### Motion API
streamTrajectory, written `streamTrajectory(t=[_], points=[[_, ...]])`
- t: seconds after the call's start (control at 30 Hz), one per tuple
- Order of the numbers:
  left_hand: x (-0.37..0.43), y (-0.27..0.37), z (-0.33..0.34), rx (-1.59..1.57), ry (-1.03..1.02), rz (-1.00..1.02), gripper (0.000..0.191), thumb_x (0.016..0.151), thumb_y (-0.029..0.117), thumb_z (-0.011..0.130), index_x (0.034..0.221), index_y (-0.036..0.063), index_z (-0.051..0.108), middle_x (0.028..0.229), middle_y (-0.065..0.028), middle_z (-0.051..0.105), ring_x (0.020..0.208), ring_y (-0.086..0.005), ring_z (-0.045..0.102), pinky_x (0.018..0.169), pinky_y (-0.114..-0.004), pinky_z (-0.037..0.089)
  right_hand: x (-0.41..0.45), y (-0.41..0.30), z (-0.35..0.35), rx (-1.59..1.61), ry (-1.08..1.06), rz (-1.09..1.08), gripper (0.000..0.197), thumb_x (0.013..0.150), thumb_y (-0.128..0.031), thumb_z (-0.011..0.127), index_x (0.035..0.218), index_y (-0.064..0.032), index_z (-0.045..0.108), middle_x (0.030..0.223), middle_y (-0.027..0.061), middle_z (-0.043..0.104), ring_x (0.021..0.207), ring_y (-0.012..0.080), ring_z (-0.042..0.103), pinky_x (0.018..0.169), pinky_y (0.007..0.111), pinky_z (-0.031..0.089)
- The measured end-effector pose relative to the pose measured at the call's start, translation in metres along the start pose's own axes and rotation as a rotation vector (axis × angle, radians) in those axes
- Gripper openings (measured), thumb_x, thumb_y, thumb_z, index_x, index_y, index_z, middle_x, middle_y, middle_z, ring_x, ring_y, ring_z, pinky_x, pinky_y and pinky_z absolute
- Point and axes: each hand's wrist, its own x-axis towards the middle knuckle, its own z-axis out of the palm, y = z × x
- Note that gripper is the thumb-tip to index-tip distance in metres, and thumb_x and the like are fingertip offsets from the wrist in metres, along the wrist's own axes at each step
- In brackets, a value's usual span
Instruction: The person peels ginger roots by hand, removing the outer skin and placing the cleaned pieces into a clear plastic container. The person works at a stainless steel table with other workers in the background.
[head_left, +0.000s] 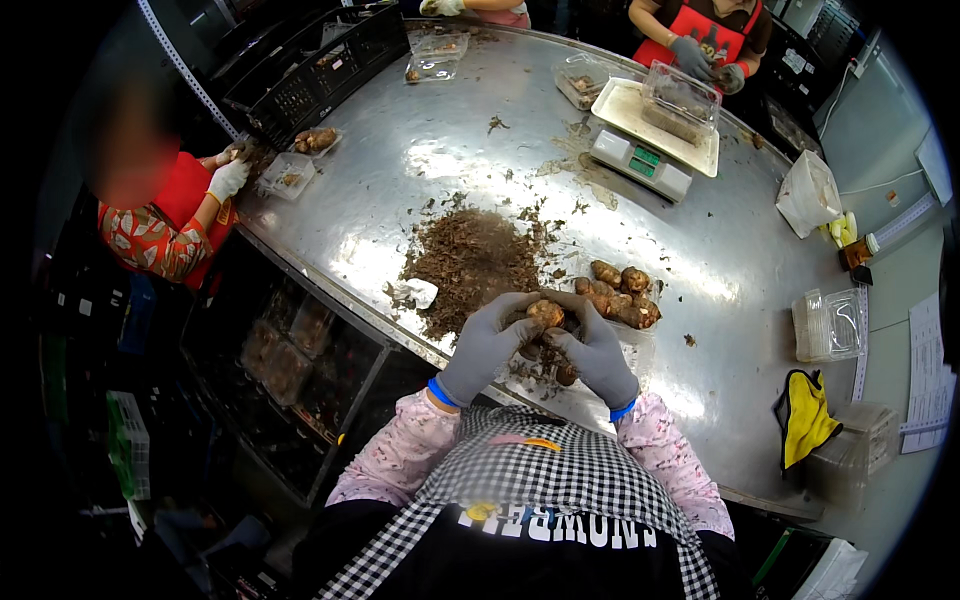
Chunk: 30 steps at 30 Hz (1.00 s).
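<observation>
Both my hands wear grey gloves with blue cuffs and meet in front of my checked apron. Between the fingers of my left hand (487, 341) and my right hand (596, 352) is a small brown taro corm (546, 313). Beneath them, another corm (566, 374) and dark peelings show in part; my hands hide the rest. Just beyond my right hand, several taro corms (619, 294) lie together in a clear plastic tray. A wide heap of brown peelings (476, 259) spreads beyond my left hand, with a crumpled white scrap (416, 292) at its left side.
A digital scale (641, 165) bearing a white tray (615, 105) stands toward the far right of the metal table (360, 180). Clear containers (829, 326) and a yellow cloth (810, 420) lie at the right. Co-workers stand at the left and far sides. A black crate (322, 75) is at far left.
</observation>
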Motion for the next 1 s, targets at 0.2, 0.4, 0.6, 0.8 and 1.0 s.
streamTrajectory(t=[0.2, 0.4, 0.6, 0.8, 1.0], points=[[-0.006, -0.002, 0.005, 0.169, 0.084, 0.241, 0.023, 0.096, 0.005, 0.051, 0.117, -0.0032, 0.056, 0.088, -0.0062, 0.064, 0.068, -0.0088, 0.061, 0.059, -0.022, 0.052, -0.003, 0.000, -0.004, 0.100, -0.037, -0.040, 0.045, 0.088, -0.010, 0.060, 0.130, 0.0008, 0.045, 0.118, 0.0123, 0.057, 0.101, 0.0178, 0.059, 0.088, 0.030, 0.050], [0.009, 0.003, 0.001, 0.067, 0.186, 0.153, 0.020, 0.095, 0.005, 0.051, 0.113, -0.0015, 0.059, 0.085, -0.0049, 0.062, 0.069, -0.0076, 0.060, 0.060, -0.022, 0.051, -0.006, 0.014, -0.010, 0.291, -0.068, 0.009, 0.048, 0.087, -0.011, 0.061, 0.129, 0.0022, 0.044, 0.121, 0.0126, 0.056, 0.109, 0.0188, 0.057, 0.092, 0.030, 0.048], [0.008, 0.007, -0.006, 0.558, 0.063, 0.320, 0.034, 0.086, 0.013, 0.066, 0.115, -0.0028, 0.058, 0.090, -0.0061, 0.063, 0.077, -0.0103, 0.061, 0.068, -0.025, 0.051, -0.006, 0.007, -0.006, -0.150, 0.067, -0.080, 0.049, 0.079, 0.000, 0.064, 0.126, -0.0002, 0.050, 0.124, 0.0159, 0.054, 0.112, 0.0227, 0.056, 0.093, 0.032, 0.047], [-0.002, 0.002, 0.019, 0.454, 0.073, 0.353, 0.022, 0.085, 0.010, 0.067, 0.103, -0.0007, 0.061, 0.080, -0.0045, 0.062, 0.069, -0.0090, 0.059, 0.062, -0.024, 0.049, -0.011, 0.010, -0.001, -0.586, 0.113, -0.479, 0.046, 0.075, 0.003, 0.064, 0.120, -0.0017, 0.055, 0.119, 0.0167, 0.056, 0.105, 0.0291, 0.059, 0.089, 0.033, 0.049], [0.006, -0.005, 0.007, 0.123, 0.021, 0.074, 0.014, 0.091, 0.008, 0.058, 0.101, -0.0022, 0.060, 0.075, -0.0038, 0.059, 0.060, -0.0081, 0.056, 0.054, -0.024, 0.046, -0.020, 0.016, -0.008, 0.030, 0.058, -0.104, 0.046, 0.081, -0.003, 0.065, 0.125, -0.0027, 0.051, 0.117, 0.0100, 0.060, 0.108, 0.0182, 0.057, 0.092, 0.030, 0.047]])
